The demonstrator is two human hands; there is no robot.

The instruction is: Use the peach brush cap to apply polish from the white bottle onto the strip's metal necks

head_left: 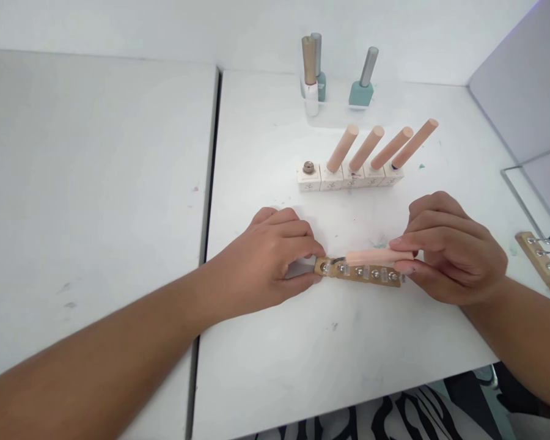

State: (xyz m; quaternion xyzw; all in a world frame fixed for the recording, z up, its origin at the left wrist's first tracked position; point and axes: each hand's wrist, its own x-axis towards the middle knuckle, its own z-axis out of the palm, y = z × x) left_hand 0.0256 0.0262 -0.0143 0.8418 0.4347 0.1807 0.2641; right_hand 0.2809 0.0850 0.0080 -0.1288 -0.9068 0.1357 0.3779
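My left hand (pixel 282 260) pinches the left end of a narrow gold strip (pixel 366 274) that lies on the white table and bears several small silver round pieces. Between the thumb and fingers of my right hand (pixel 453 250) is a peach-coloured stick (pixel 371 256), held nearly level just above the strip. A small dark tip shows at the stick's left end, close to the strip's left part. Behind them stands a row of joined white blocks (pixel 330 177). Several peach sticks (pixel 366 150) lean up from these blocks, and the leftmost block has a bare metal knob (pixel 308 167).
At the back, a clear tray (pixel 334 116) holds teal bottles (pixel 361 93) with silver caps and a white bottle (pixel 311 98) with a gold cap. Another gold strip (pixel 541 263) with dark-tipped pieces lies at the right edge, near a metal frame (pixel 525 198). A dark gap (pixel 211 159) divides the tabletops.
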